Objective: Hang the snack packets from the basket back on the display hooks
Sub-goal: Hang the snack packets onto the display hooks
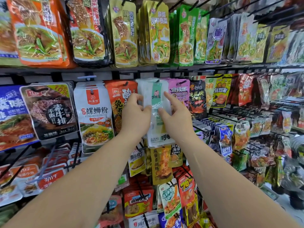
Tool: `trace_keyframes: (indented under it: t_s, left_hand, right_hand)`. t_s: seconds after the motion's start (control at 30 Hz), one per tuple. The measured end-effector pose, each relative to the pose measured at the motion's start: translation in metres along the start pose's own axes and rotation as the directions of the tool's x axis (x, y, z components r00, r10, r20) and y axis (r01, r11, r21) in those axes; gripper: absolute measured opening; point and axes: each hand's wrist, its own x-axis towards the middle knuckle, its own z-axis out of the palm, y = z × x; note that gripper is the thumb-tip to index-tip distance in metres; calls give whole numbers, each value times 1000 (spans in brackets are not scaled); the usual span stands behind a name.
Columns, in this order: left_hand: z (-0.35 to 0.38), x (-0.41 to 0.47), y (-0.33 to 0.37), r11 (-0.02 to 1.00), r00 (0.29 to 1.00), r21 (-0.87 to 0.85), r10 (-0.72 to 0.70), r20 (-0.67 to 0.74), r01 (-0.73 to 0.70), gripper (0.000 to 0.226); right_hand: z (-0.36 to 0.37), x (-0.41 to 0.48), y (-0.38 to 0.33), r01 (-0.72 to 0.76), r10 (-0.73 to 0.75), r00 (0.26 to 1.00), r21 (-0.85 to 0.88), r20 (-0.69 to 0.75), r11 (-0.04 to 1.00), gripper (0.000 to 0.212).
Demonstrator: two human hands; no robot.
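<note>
A clear-and-white snack packet with a pale green stripe [156,96] hangs on a black display hook [157,81] in the middle row of the rack. My left hand [134,112] grips its left edge, fingers curled round the side and thumb on the front. My right hand [174,114] holds the right edge, thumb on the front and index finger stretched up along the packet. More packets of the same kind sit behind it on the hook. No basket is in view.
Hooks full of snack packets surround it: an orange packet [120,102] to the left, a pink one [179,92] to the right, gold packets [125,33] above, yellow ones [161,163] below. Bare wire hooks [230,117] jut out at the right.
</note>
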Motion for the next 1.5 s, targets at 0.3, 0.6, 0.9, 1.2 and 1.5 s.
trace_keyframes:
  t_s: [0.3,0.6,0.9,1.2,1.5]
  left_hand:
    - [0,3,8,997,997,-30,69,-20,-69,5]
    - [2,3,6,999,998,-3,54,-35,-54,13]
    - [-18,-6,-25,713,897,552,402,183,-432,64]
    - [-25,-9,-36,675,900,606,227,373,-422,79]
    - [-14,9,-33,609,927,703,179,330,-368,80]
  right_hand:
    - [0,4,-4,121,-122,991,-15,-59,992,57]
    - [-4,25,-12,95,-83,994,-210,67,973,62]
    - [10,6,23,344,-387,921,-573,50,744,62]
    - [-3,7,26,299,-167,932,-419,323,857,85]
    - [16,20,21,246,-106,953,-520,283,818,81]
